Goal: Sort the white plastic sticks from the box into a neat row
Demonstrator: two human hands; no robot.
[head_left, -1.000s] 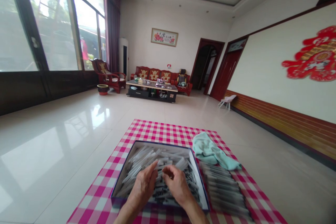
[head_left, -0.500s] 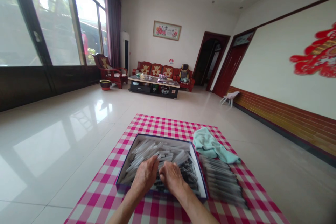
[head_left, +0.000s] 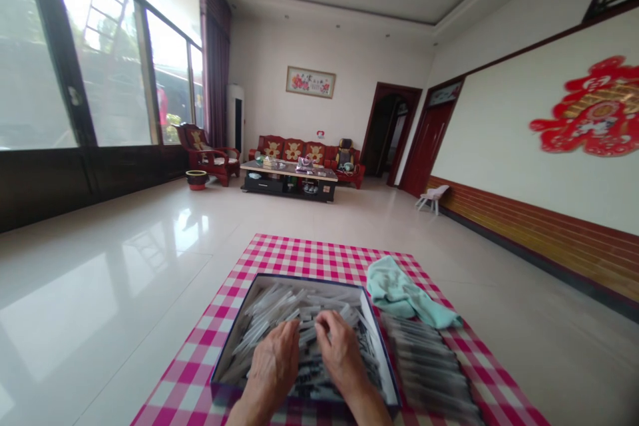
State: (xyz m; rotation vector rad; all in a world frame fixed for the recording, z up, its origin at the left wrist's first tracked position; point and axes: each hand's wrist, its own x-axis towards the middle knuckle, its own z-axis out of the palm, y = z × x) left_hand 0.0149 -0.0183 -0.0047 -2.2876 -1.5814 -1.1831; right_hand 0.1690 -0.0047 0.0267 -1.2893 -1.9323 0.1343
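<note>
My left hand (head_left: pixel 274 357) hovers over a shallow box (head_left: pixel 385 365) with a dark blue rim, its fingers pinched together. Close beside it, my right hand (head_left: pixel 341 351) is also closed, thumb against curled fingers. Whatever is between the fingertips is too small or hidden to make out. Clear plastic tubes (head_left: pixel 269 311), like pen barrels, lie heaped at the back and left of the box. Thin black pieces (head_left: pixel 313 373) fill the part nearer me, partly covered by my hands. Right of the box, a row of pen-like sticks (head_left: pixel 434 369) lies side by side, blurred.
A pink-and-white checked tablecloth (head_left: pixel 200 353) covers the table. A mint-green cloth (head_left: pixel 402 293) lies crumpled behind the row of sticks. Farther off on the tiled floor stand a low coffee table (head_left: pixel 289 185), a wooden armchair (head_left: pixel 212 156) and a small stool (head_left: pixel 432 198).
My hands have moved slightly apart, the right one to the right, its thumb and fingers now more visible. The camera has tilted up, so the table sits lower.
</note>
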